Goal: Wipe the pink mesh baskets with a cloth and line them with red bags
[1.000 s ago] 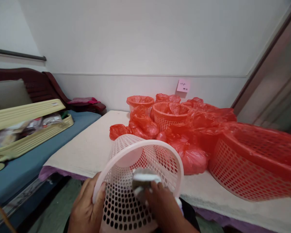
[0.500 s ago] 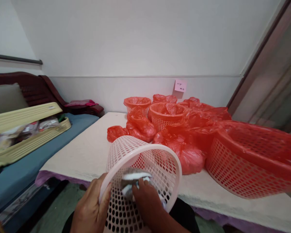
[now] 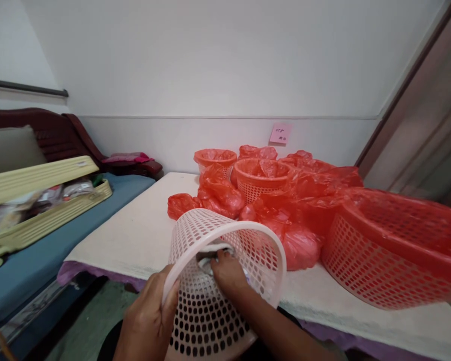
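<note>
A white perforated plastic basket (image 3: 206,301) lies tilted at the table's front edge, its round mouth facing me. My left hand (image 3: 150,311) grips the rim at its left side, thumb inside and fingers outside. Deep in the basket, my right hand (image 3: 229,273) has its fingers closed on a white and grey cloth (image 3: 212,249). The cloth looks bunched up, and the hand hides part of it. A little more pale fabric shows beside the wrist.
Red plastic bags (image 3: 293,240) and red-lined baskets (image 3: 261,175) crowd the table (image 3: 135,220). A large red basket (image 3: 391,265) stands at the right. On the left, an open yellow case (image 3: 60,210) rests on a blue bed (image 3: 131,185). A pink note (image 3: 280,133) is on the wall.
My right hand has pushed deeper into the basket with the cloth, so more forearm shows. My left hand still grips the rim. The view has shifted slightly.
</note>
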A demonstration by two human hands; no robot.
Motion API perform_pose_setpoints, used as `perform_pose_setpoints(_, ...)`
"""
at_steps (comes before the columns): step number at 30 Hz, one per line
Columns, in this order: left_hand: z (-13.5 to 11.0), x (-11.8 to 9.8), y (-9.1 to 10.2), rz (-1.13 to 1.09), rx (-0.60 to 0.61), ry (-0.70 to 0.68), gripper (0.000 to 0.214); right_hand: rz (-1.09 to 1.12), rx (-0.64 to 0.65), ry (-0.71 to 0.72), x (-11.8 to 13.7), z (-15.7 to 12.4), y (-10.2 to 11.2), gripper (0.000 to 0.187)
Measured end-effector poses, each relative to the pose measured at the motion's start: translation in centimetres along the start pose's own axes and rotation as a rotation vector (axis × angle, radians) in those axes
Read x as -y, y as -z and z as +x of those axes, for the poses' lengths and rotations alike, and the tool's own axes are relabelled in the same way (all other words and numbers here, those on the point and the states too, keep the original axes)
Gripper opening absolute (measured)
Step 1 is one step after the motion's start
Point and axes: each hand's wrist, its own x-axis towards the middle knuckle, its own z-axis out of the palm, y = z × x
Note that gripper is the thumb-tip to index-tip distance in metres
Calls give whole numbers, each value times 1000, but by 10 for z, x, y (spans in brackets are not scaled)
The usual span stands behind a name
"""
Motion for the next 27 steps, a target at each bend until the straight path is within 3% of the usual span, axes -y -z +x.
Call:
perform_pose_setpoints(3,6,0,-3,-86,26,152,28,-67,2,-104,-24,6,25,38)
perform_pose_setpoints(6,13,-4,-5,-156,28,251,29,-84,20,-157,-28,4,37,42)
perform_pose_setpoints(14,19,4,-5,-90,0,178,31,59,183,-21,2,-53,37,27)
perform_pose_setpoints(18,20,10,-3,-77,-66,197,30,15,201,-27,-11,-75,78,31)
perform_pose_setpoints(22,19,12,-1,-58,-72,259,31,-136,58,-206,-29,-85,122,43)
perform_pose_setpoints(24,16,11,-1,-52,-66,285,31,-160,39,-274,-31,-88,125,45)
perform_pose_setpoints(27,11,5,-1,-69,-37,252,30,42,113,-341,-24,-89,101,41)
